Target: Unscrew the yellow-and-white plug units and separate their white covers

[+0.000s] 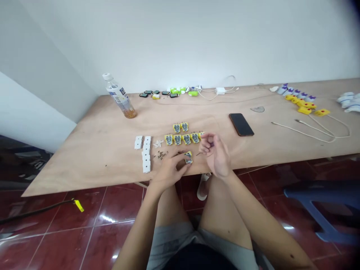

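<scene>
My left hand (pixel 173 165) grips a small yellow-and-grey plug-like module (pixel 188 158) near the table's front edge, fingers closed around its side. Just to the right, my right hand (pixel 216 153) is raised with curled fingers around a slim screwdriver (pixel 198 153); its thin shaft points left toward the module, and its handle is mostly hidden. Beyond both hands stands a row of similar yellow-and-grey modules (pixel 177 140), with two more (pixel 176 128) behind. Small screws (pixel 161 155) and little white strips (pixel 158 143) lie left of my left hand, beside white covers (pixel 146 157) in columns.
A drink bottle (pixel 120 97) stands at the back left. A black phone (pixel 241 124) lies right of my right hand. Green and black pieces (pixel 177 91) line the wall near a white adapter (pixel 221 90). Yellow plugs (pixel 305 105) and white cables (pixel 317 131) are farther right.
</scene>
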A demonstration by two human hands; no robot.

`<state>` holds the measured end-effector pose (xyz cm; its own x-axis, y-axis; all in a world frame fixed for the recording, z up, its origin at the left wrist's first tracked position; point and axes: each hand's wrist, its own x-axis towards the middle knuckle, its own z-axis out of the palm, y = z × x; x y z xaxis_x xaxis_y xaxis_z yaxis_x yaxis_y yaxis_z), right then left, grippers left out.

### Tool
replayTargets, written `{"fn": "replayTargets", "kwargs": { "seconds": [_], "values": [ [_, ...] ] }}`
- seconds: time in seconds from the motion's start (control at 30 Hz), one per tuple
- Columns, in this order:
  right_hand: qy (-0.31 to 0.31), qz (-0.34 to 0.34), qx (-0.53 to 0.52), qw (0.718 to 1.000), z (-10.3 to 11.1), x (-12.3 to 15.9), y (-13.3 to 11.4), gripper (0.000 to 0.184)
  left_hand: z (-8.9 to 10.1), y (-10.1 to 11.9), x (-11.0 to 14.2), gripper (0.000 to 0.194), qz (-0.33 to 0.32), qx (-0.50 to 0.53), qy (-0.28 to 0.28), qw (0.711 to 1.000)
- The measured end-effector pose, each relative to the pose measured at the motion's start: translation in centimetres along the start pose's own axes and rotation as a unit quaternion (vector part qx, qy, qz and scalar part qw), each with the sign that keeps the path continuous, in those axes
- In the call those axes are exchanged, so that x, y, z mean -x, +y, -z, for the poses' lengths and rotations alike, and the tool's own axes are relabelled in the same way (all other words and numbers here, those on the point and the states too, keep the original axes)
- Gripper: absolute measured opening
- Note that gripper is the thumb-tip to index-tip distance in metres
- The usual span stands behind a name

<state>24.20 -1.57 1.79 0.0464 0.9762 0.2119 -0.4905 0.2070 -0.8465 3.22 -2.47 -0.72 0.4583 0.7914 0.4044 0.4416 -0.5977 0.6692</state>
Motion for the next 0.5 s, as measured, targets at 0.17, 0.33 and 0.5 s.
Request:
{"fn": "replayTargets", "kwargs": {
  "seconds": [0.17, 0.33, 0.5],
  "values": [
    [-0.024, -0.035, -0.011, 0.999, -1.4, 0.6, 0.3, 0.038, 0.2, 0.2, -0.3, 0.026, 0.006, 0.011, -0.018, 1.0],
    [-0.028, -0.049, -0.019, 0.998, -1.5, 0.5, -0.1, 0.036, 0.1, 0.2, -0.3, 0.03, 0.021, 0.009, -0.031, 0.999],
    [-0.038, -0.055, -0.009, 0.998, -1.7, 0.7, -0.2, 0.035, 0.1, 0.0, -0.3, 0.031, 0.02, 0.007, -0.029, 0.999]
  ]
}}
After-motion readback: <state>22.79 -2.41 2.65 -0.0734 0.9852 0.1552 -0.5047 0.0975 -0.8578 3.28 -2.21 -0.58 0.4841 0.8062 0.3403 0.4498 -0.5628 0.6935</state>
